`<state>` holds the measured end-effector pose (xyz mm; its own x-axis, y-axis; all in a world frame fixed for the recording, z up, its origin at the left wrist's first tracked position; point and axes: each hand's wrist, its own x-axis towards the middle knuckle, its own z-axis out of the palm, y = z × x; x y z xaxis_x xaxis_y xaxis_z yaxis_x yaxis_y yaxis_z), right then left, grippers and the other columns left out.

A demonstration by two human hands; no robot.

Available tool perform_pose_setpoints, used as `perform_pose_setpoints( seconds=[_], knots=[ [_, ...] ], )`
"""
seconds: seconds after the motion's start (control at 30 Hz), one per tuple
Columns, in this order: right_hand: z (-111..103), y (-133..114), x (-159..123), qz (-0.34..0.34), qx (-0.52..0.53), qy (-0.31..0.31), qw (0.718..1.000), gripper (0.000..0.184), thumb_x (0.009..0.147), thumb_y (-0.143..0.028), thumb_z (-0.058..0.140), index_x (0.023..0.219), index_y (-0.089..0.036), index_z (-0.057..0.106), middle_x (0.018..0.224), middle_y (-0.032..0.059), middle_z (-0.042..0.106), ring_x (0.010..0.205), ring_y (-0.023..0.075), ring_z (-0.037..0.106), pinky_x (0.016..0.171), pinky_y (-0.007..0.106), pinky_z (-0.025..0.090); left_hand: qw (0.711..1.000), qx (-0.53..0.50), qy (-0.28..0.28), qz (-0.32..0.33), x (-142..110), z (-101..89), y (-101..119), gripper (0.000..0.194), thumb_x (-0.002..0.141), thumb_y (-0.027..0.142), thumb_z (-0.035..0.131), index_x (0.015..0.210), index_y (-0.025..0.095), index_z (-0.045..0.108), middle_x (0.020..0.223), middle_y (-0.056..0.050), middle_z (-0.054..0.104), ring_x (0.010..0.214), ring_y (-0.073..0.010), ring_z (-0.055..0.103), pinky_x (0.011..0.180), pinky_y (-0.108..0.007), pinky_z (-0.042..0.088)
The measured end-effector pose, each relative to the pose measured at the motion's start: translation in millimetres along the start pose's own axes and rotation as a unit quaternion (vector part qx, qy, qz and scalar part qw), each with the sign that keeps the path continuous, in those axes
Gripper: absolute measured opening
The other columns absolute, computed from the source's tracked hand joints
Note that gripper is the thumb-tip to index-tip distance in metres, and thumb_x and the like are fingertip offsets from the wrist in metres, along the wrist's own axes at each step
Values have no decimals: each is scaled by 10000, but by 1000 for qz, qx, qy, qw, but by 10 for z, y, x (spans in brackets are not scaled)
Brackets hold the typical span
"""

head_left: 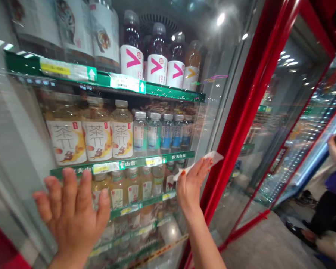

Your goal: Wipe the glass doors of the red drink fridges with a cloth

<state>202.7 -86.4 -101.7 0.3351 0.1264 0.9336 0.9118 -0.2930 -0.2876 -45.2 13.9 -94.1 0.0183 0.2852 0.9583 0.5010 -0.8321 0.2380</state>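
Observation:
A glass door of a drinks fridge fills most of the view, set in a red frame. My right hand lies over a thin white tissue at the glass, close beside that frame. The fingers stretch along the tissue, and its far end sticks out past them. On the left, my left hand is raised with fingers spread and nothing in it. Whether that palm touches the glass cannot be told from this angle. Behind the glass are tea bottles with white and yellow labels.
Higher shelves carry dark bottles with pink marks and large tiger-label bottles. Small blue-label bottles stand mid-shelf. Price tags line a green shelf edge. A second red-framed door is at right, and a person is at the far right edge.

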Motion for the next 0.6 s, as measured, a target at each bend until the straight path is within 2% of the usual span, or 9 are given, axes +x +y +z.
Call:
perform_pose_setpoints(
  seconds=[0.03,0.1,0.2,0.23,0.3,0.4,0.47,0.53,0.6],
  knots=[
    [12,-119,140,5,6,15,1000,836,1142,-415,327,1768,-120,-141,1854,287,-27,1740,433,-38,1284,850,222,999,41,11,15,-15,25,-23,983,886,377,686,1745,490,223,1855,113,152,1728,-420,90,1406,-714,-11],
    [59,-469,207,-72,14,6,997,878,1124,-451,384,1777,-93,-84,1856,269,88,1749,390,-11,1335,771,225,996,77,17,39,-24,58,-37,969,919,378,655,1765,435,187,1858,58,159,1723,-416,130,1400,-732,46],
    [116,-737,-240,-245,12,-47,968,851,1084,-497,471,1798,-199,117,1866,135,207,1757,314,38,1400,616,198,997,64,2,52,-5,14,-26,917,956,369,634,1762,435,201,1855,62,163,1727,-377,129,1415,-695,63],
    [114,-673,-418,-254,9,-45,966,861,1076,-520,488,1798,-216,129,1881,115,151,1757,318,17,1406,592,191,997,61,-3,52,5,-23,-28,908,962,370,641,1757,444,210,1851,69,173,1725,-371,141,1418,-688,80],
    [74,-384,-586,-172,-21,-43,984,875,1096,-470,476,1798,-186,39,1887,160,-30,1751,345,-69,1384,637,217,996,62,-15,58,23,-102,-46,888,963,386,670,1739,475,248,1835,82,227,1713,-368,204,1418,-679,146],
    [6,-59,-237,-45,-23,-14,999,855,1145,-460,338,1766,-111,-134,1861,261,-31,1747,374,-69,1329,764,236,994,79,-22,76,30,-160,-103,878,955,382,715,1721,487,299,1815,80,295,1690,-357,290,1413,-648,222],
    [20,-176,93,-10,-4,16,1000,915,1139,-514,342,1748,-97,-199,1853,285,45,1751,372,15,1338,745,241,993,87,-14,83,18,-141,-144,896,954,359,722,1731,462,289,1821,65,279,1707,-372,234,1415,-686,170],
    [74,-445,165,-68,-8,15,998,951,1117,-521,386,1757,-71,-155,1855,274,74,1751,377,-2,1353,723,221,992,93,-6,86,4,-101,-173,888,965,349,707,1739,438,280,1824,48,270,1724,-402,133,1395,-766,72],
    [122,-599,-64,-168,-9,-16,986,969,1085,-540,457,1780,-80,-36,1867,231,76,1751,375,16,1368,695,207,991,96,-2,91,1,-70,-184,887,976,375,711,1742,431,267,1832,35,241,1726,-429,65,1360,-823,-19]
  ],
)
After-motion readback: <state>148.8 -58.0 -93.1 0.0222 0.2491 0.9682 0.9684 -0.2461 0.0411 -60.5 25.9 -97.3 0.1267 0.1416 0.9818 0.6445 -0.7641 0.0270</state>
